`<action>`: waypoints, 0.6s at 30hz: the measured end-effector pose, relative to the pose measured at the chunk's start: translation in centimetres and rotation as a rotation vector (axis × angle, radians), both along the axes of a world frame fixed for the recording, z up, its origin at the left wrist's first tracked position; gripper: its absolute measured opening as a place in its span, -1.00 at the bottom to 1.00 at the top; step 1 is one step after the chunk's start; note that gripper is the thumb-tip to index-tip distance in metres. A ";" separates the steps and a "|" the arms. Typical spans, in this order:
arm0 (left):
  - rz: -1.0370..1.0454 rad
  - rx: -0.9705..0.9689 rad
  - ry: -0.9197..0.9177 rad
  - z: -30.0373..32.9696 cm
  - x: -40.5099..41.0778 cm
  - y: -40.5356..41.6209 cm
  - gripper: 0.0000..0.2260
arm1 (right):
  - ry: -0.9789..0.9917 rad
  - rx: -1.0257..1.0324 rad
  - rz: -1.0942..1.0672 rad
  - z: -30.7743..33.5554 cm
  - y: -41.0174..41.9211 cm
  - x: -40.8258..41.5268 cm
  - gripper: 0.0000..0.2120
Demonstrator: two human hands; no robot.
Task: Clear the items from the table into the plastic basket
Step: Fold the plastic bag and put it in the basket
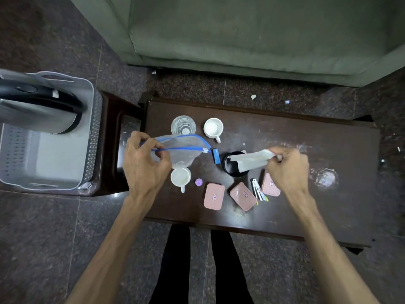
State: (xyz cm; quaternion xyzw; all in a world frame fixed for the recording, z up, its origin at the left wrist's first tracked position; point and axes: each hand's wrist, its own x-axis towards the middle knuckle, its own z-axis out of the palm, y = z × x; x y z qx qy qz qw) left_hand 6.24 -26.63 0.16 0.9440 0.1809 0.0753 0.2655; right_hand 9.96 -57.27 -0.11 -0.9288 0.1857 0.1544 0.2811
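Note:
My left hand [144, 162] grips the open blue-zipped mouth of a clear plastic bag [182, 151] above the table's left end. My right hand [287, 167] pinches a white paper tissue [252, 160] held over a black round container [232, 166]. On the dark table [317, 211] lie a glass [183, 125], two white mugs [213, 128] [180, 177], a small blue object [216, 156], a purple cap [198, 182], three pink boxes [214, 196] [243, 195] [270, 188] and a nail clipper [257, 189]. The grey plastic basket [87, 137] stands at the left with a kettle [39, 106] in it.
The basket rests on a dark stool [109, 150] beside the table's left end. A green sofa [252, 34] runs along the far side. Granite floor surrounds the table, with small scraps of litter [253, 96]. My legs [197, 266] stand against the near edge.

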 end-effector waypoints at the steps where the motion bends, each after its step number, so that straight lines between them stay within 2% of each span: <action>1: 0.015 -0.002 0.000 -0.1 -0.2 0.1 -0.98 | -0.013 -0.039 0.018 -0.6 0.5 -0.4 -0.57; 7: 0.078 -0.063 -0.008 -0.3 -1.4 1.5 -0.92 | -0.017 -0.080 0.094 -4.4 3.4 -2.1 -0.63; 11: 0.118 -0.117 -0.035 -0.5 -2.0 3.0 -0.93 | 0.124 -0.132 0.215 -5.9 4.9 -2.6 -0.62; 15: 0.200 -0.218 -0.072 -0.5 -2.4 5.2 -0.92 | 0.231 -0.412 0.334 -4.1 6.2 -2.9 -0.27; 17: 0.255 -0.313 -0.073 -0.3 -2.4 6.4 -0.91 | 0.104 -0.380 0.263 -2.2 7.1 -2.8 -0.22; 18: 0.279 -0.390 -0.056 -0.2 -2.4 6.8 -0.90 | 0.017 -0.282 0.223 -1.2 7.6 -2.8 -0.24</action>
